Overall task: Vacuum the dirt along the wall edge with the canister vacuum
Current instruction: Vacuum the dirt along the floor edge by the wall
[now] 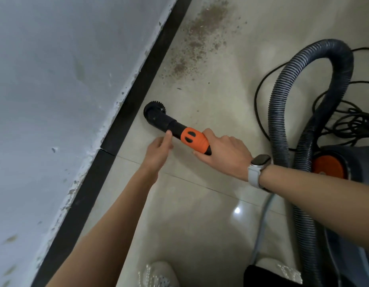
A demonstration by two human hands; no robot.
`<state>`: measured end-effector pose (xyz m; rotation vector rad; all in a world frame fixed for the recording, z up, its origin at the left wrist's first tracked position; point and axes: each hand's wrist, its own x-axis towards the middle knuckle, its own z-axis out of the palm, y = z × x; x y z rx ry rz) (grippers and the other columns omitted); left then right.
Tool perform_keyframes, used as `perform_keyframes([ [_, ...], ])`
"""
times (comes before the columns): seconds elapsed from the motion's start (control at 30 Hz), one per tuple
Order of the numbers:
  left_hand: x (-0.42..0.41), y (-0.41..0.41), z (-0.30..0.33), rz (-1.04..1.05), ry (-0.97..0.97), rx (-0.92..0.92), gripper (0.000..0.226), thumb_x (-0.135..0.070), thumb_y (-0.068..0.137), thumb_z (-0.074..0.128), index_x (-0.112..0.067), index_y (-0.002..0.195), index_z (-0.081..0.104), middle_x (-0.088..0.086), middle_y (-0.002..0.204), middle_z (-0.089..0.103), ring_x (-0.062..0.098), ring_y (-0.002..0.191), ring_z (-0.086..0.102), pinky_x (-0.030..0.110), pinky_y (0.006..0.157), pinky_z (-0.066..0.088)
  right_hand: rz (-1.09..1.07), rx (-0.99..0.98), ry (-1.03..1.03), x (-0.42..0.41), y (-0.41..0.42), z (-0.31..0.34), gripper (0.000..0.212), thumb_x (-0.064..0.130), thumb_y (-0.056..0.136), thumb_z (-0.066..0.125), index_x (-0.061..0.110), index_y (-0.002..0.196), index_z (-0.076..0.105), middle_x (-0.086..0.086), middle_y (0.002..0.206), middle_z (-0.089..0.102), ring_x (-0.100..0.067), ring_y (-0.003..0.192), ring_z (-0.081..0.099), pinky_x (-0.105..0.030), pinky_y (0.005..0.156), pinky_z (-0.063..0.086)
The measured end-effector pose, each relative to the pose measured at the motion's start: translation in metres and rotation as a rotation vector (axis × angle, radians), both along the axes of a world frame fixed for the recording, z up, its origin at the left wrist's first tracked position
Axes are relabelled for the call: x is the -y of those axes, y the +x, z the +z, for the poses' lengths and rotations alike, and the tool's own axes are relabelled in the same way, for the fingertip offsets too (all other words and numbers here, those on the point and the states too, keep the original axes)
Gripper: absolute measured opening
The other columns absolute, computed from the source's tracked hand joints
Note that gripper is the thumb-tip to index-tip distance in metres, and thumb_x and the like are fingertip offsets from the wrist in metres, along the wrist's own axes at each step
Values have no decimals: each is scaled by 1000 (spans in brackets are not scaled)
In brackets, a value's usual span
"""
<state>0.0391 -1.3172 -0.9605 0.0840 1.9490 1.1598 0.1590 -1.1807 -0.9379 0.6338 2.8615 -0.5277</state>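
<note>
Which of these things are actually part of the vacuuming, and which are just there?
Part of the job:
brush nozzle
orange handle, gripped by the right hand
left hand, thumb touching the black tube
hose
canister
cord
dirt
baseboard

Just there:
watch
shoes

White shoes [156, 275] at bottom edge; pale-strapped wristwatch [259, 165]; glossy beige floor tiles [200, 224].

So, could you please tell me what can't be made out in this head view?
- Canister vacuum: cut off by the right edge, partly behind the right forearm.
- Right hand fingers: hidden under the orange handle.
- Brush nozzle opening: faces the floor.
- Power cord: runs off frame.
</note>
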Motion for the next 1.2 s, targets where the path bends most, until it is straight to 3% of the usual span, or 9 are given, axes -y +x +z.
perform_keyframes([
  [0.07,27,10,-11,8,-142,-168,51,-59,89,44,-18,117,54,0,112,59,20,110,52,35,89,44,72,47,-16,1,15,3,42,55,87,50,20,109,39,-3,75,57,-26,60,48,-31,54,31],
  [0.2,62,33,-34,-101,-446,-315,78,-60,81,57,-18,141,33,9,146,35,29,134,30,51,109,25,173,146,-79,2,42,8,43,56,87,49,21,111,41,-1,77,58,-25,65,55,-30,57,36],
  [0.33,73,48,-40,-112,-399,-475,108,-54,71,72,-19,150,8,11,156,10,31,143,11,53,112,14,218,135,-82,3,50,12,43,55,85,49,20,109,42,3,73,53,-23,62,52,-29,57,35],
  [0.43,74,46,-35,-264,-294,-895,99,-43,71,76,-17,149,21,16,155,17,36,143,12,56,111,10,278,159,-23,-1,46,15,43,53,87,50,18,109,42,3,70,48,-22,59,46,-29,58,33],
  [0.53,68,37,-28,-501,-212,-1182,66,-28,71,80,-11,129,55,13,136,52,37,135,36,64,105,15,397,153,79,-10,40,19,45,53,88,49,15,111,43,0,70,50,-24,58,41,-30,57,31],
  [0.63,57,34,-25,-564,-163,-1195,46,-21,70,80,-6,111,65,8,110,68,29,112,61,64,104,25,461,139,126,-26,33,23,45,54,88,49,17,113,44,0,71,50,-24,57,41,-29,56,28],
  [0.87,26,39,-21,-556,-122,-1316,41,-27,66,83,-9,98,67,1,93,70,21,90,68,34,92,31,468,191,259,-31,33,12,38,39,91,46,16,120,39,-6,100,59,-23,59,39,-30,54,25],
  [1.07,18,58,-29,-566,-125,-1290,42,-35,63,84,-12,94,68,-5,85,71,18,80,68,36,92,29,533,215,419,-11,23,-9,36,41,97,40,12,120,41,-9,105,59,-29,83,61,-33,54,24],
  [1.2,19,53,-33,-572,-126,-1280,53,-34,62,85,-12,107,67,1,102,70,23,97,66,50,102,29,579,205,437,-27,26,-10,41,46,97,36,13,122,39,-9,102,60,-28,78,61,-33,55,27],
])
